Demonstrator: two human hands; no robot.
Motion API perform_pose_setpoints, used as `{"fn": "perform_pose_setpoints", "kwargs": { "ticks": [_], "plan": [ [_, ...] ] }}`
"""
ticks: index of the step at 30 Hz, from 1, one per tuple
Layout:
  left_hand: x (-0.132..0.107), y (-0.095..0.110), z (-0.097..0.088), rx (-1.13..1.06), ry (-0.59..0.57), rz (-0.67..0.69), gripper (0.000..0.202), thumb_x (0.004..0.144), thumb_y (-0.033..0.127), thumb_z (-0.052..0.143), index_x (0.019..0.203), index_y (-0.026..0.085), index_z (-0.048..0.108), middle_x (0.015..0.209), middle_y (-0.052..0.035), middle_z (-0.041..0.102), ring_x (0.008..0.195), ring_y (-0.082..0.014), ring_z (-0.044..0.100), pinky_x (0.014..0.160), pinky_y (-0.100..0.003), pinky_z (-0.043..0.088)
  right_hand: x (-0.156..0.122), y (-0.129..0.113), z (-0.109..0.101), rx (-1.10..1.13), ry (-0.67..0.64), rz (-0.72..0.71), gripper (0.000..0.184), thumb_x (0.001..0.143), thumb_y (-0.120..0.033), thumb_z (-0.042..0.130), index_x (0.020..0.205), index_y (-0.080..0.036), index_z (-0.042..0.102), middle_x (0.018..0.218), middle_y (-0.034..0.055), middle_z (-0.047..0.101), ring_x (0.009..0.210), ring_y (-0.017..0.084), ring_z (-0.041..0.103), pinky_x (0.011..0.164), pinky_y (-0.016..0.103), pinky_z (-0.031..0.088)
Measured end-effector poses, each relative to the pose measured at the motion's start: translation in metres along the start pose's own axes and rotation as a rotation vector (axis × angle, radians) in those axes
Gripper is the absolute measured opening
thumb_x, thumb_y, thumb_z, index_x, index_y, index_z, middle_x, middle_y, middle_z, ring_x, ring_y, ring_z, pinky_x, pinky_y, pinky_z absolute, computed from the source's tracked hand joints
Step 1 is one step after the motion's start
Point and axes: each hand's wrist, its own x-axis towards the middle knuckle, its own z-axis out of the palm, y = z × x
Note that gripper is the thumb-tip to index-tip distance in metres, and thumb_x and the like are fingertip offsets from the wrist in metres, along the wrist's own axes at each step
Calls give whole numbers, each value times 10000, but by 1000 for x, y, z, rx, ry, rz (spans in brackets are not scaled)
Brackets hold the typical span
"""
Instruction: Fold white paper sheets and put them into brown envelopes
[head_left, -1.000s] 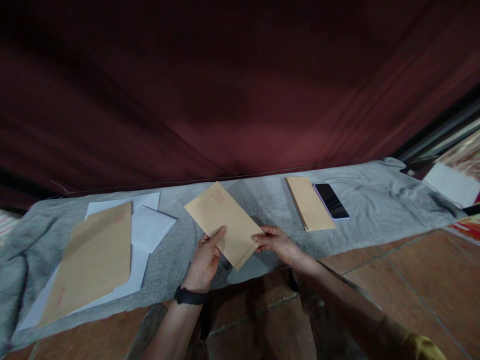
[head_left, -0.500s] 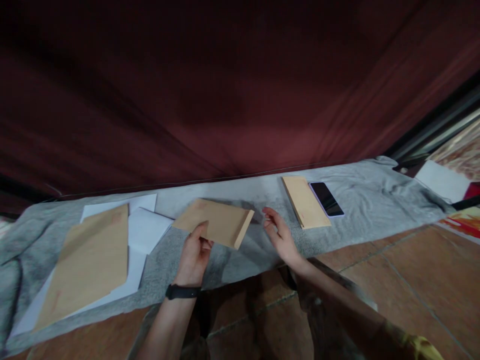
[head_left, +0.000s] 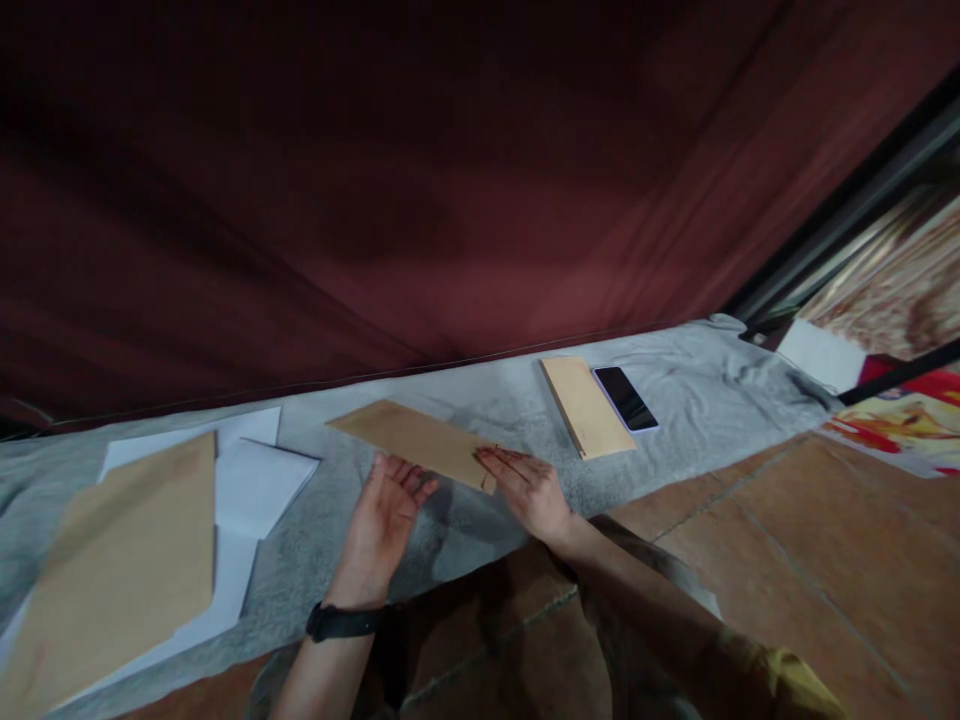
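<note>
A brown paper envelope is held tilted just above the grey cloth, its right end in my right hand. The fingers of that hand lie over the end flap and cover part of it; the thumb is hidden. My left hand, with a dark band on the wrist, is turned palm up by the envelope's lower edge. Its fingers are spread and loosely curled, and I cannot tell whether they touch the paper. Right of my hands lies a second, thicker brown envelope, next to a phone.
At the left, large brown envelopes lie on white paper sheets. The grey cloth runs along a dark red curtain. Tiled floor lies in front. A printed red and yellow sheet is at the far right.
My right hand has moved left and taken the envelope's flap end. My left hand has loosened its grip and opened. The envelope has tilted. The view has shifted slightly to the right.
</note>
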Motion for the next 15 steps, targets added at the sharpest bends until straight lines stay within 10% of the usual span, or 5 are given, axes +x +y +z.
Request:
{"fn": "perform_pose_setpoints", "kwargs": {
  "ticks": [7,15],
  "plan": [
    [-3,-3,4,147,-12,-69,443,784,354,743,1195,195,692,1274,-97,684,1096,-211,651,857,-304,550,19,8,-11,612,440,592,256,861,-467,660,863,-225,740,853,61,759,908,276,704,852,418,573],
    [-3,0,3,204,-35,-149,482,716,333,770,1154,143,707,1135,-140,744,1035,-236,685,815,-308,546,9,40,-71,1128,773,792,222,733,-217,786,893,-235,632,990,42,756,953,204,730,810,304,635]
  ]
}}
